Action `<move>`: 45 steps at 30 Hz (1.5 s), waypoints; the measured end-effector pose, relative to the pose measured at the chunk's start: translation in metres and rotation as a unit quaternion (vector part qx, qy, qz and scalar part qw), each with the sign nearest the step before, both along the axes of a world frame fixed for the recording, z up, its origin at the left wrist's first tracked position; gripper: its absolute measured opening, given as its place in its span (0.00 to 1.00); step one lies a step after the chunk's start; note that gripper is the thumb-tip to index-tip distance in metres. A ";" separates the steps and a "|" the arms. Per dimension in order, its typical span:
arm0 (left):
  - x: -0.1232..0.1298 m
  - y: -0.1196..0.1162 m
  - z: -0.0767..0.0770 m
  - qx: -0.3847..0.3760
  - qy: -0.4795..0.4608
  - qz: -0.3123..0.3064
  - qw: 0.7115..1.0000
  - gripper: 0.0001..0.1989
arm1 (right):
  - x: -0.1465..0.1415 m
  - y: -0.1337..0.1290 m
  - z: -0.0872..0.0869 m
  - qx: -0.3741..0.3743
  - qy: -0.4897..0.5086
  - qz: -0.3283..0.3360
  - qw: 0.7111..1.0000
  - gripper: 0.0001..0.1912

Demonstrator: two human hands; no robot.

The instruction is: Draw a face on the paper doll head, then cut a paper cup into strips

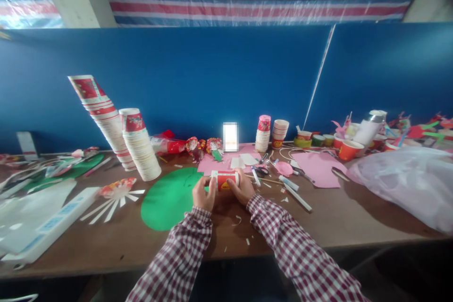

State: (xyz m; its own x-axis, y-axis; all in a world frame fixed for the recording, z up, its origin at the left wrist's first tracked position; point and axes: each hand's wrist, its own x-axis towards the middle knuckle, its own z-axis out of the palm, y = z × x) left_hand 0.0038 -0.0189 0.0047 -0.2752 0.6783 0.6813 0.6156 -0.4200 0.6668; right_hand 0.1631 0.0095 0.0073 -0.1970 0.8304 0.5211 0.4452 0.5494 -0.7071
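A red and white paper cup (222, 181) lies sideways between my hands, just above the brown table. My left hand (204, 193) grips its left end, and my right hand (244, 188) closes round its right end with the thumb on the printed side. Just left of my left hand is a round green sheet (166, 200) on the tabletop. Behind the cup lie pink paper (208, 164) and small white paper pieces (244, 160). Dark-handled scissors (262, 170) rest to the right, beyond my right hand.
Two tall leaning stacks of paper cups (141, 151) stand at left, near a cup cut into strips (118, 188). Shorter cup stacks (263, 134) are at the back. A glue stick (288, 182), pink sheet (314, 170) and translucent plastic bag (406, 184) lie right. A blue partition (198, 75) rises behind.
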 end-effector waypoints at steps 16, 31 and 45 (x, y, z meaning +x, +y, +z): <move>0.000 0.003 -0.003 -0.023 -0.039 0.009 0.999 0.18 | -0.001 -0.003 0.002 0.014 -0.016 0.004 1.000 0.19; -0.001 0.003 -0.002 -0.021 -0.058 0.010 0.998 0.17 | 0.000 -0.001 0.002 -0.004 0.021 0.001 1.000 0.17; 0.002 0.004 -0.006 0.012 0.044 -0.018 0.999 0.12 | 0.001 0.005 0.000 -0.029 0.051 -0.027 0.998 0.15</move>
